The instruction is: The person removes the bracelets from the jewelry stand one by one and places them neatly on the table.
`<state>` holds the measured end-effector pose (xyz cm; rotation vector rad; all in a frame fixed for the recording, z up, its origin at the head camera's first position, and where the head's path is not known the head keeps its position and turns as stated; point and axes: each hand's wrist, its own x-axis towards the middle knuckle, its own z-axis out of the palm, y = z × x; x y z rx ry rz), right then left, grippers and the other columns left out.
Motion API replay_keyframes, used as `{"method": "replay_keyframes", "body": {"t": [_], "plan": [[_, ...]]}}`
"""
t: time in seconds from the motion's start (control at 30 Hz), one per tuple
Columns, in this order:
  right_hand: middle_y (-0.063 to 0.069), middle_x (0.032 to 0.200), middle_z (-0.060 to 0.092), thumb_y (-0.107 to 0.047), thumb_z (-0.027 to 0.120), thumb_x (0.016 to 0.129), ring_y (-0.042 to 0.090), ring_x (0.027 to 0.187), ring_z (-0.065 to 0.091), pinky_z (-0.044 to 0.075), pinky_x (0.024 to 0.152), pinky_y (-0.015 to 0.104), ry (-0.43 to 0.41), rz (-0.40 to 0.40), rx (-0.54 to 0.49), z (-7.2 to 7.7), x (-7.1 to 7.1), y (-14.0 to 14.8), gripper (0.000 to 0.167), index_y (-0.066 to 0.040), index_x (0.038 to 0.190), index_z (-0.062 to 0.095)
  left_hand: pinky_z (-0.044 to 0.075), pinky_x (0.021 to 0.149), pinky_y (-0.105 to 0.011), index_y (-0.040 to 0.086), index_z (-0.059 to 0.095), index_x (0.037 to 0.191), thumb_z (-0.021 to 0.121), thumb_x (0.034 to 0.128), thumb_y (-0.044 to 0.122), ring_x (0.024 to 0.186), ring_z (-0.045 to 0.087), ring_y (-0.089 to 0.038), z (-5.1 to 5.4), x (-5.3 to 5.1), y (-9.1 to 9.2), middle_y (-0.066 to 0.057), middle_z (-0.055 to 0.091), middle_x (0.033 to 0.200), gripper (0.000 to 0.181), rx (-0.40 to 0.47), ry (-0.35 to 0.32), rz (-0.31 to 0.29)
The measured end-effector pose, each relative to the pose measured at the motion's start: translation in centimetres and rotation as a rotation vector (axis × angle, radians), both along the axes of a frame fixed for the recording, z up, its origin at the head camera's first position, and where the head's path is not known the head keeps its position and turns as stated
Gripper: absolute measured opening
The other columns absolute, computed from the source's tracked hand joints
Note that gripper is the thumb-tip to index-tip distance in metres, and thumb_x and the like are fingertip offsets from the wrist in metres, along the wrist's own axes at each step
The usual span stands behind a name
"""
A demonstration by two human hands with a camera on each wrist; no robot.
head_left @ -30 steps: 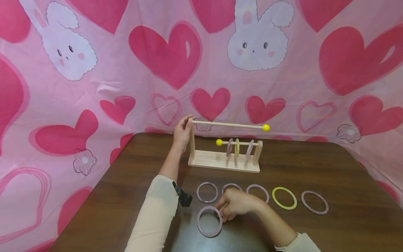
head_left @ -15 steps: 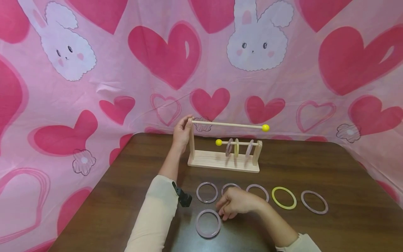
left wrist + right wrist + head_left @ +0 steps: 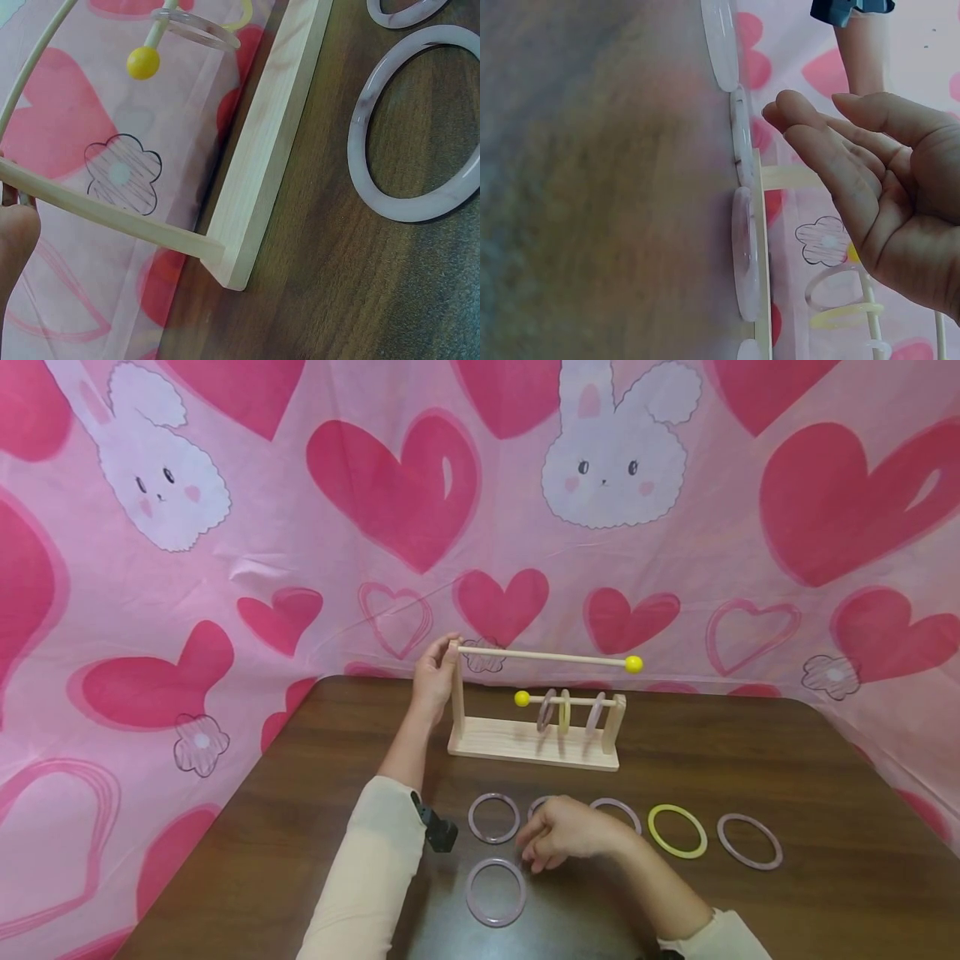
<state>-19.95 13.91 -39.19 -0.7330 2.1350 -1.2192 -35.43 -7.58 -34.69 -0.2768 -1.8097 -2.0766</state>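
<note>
**Left hand (image 3: 432,681) on the wooden stand (image 3: 534,748), right hand (image 3: 567,829) free**

Left hand curled round the top of the tall post (image 3: 457,697); looks like steadying. Right hand holds nothing: fingers loosely bent, hanging over the table (image 3: 750,760) just beside the nearest purple ring (image 3: 495,923), fingertips apart from it. That ring lies flat, closer to the person than a row of five: left purple ring (image 3: 494,841), two half-hidden purple rings (image 3: 611,802), yellow ring (image 3: 651,821), far-right purple ring (image 3: 721,828). Three hung rings (image 3: 565,717) sit on the lower rod (image 3: 581,702), below the upper rod (image 3: 540,656).

Judgement: ring-and-rod work, caught between two handlings; loading or unloading, cannot tell. If loading, next move calls for pinching one rim, turning that ring upright and threading it over a rod's ball end (image 3: 633,665), stand held firm.
</note>
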Motion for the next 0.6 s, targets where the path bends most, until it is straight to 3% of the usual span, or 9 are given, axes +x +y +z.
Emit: {"method": "replay_keyframes", "body": {"t": [0.23, 0.43, 0.6], "plan": [[0.008, 0.082, 0.067, 0.005, 0.051, 0.076, 0.017, 0.068, 0.066, 0.055, 0.061, 0.029, 0.024, 0.015, -0.021, 0.36, -0.39, 0.26, 0.03, 0.016, 0.101, 0.062, 0.041, 0.093, -0.031, -0.004, 0.054, 0.122, 0.052, 0.0934, 0.01, 0.106, 0.052, -0.019, -0.08, 0.07, 0.01, -0.018, 0.058, 0.119, 0.032, 0.0, 0.026, -0.004], [0.016, 0.085, 0.068, 0.005, 0.054, 0.08, 0.023, 0.069, 0.066, 0.056, 0.062, 0.032, 0.02, -0.068, -0.01, 0.54, -0.76, 0.24, 0.025, 0.013, 0.102, 0.063, 0.041, 0.093, -0.03, -0.004, 0.055, 0.121, 0.052, 0.0931, 0.009, 0.106, 0.052, -0.019, -0.09, 0.06, 0.02, -0.018, 0.058, 0.119, 0.03, 0.005, 0.029, 0.0], [0.015, 0.081, 0.068, 0.002, 0.058, 0.081, 0.022, 0.067, 0.065, 0.055, 0.058, 0.034, 0.038, -0.13, -0.036, 0.68, -0.89, 0.3, 0.025, 0.012, 0.103, 0.064, 0.042, 0.093, -0.03, -0.003, 0.055, 0.12, 0.053, 0.0929, 0.009, 0.106, 0.053, -0.019, -0.08, 0.02, 0.05, -0.017, 0.059, 0.119, 0.03, 0.009, 0.023, 0.003]]}}
